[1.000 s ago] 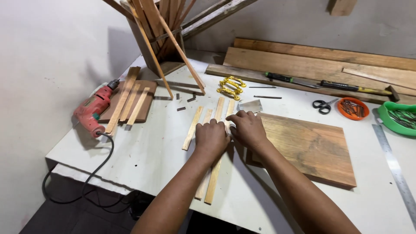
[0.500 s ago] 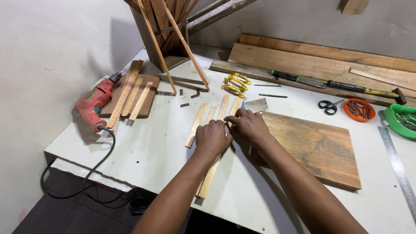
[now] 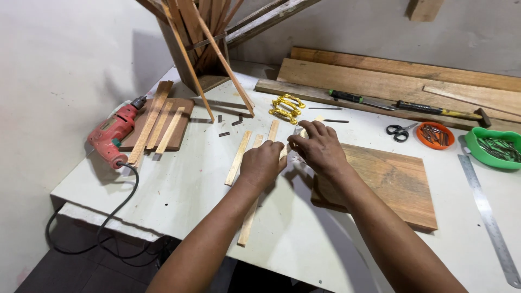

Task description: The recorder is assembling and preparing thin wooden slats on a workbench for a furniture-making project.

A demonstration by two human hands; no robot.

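Note:
My left hand [image 3: 262, 163] rests closed on a long thin wooden strip [image 3: 248, 223] that lies on the white table [image 3: 179, 190] and runs toward me. My right hand [image 3: 319, 146] is just to its right, fingers curled around the far part of a strip by the edge of a wooden board [image 3: 392, 182]. What sits between the two hands is hidden by the fingers. Two more thin strips, one at the left [image 3: 239, 157] and one further back [image 3: 273, 130], lie beside them.
A red power drill [image 3: 114, 132] with its cord lies at the left, next to a small board [image 3: 182, 116] carrying strips. Gold handles [image 3: 286, 107], scissors [image 3: 400, 131], an orange dish [image 3: 435, 135], a green tray [image 3: 495, 147], a steel ruler [image 3: 487, 212] and stacked planks [image 3: 401, 76] stand beyond.
Both hands stay together over the strips and have barely shifted. The head camera has moved in a little.

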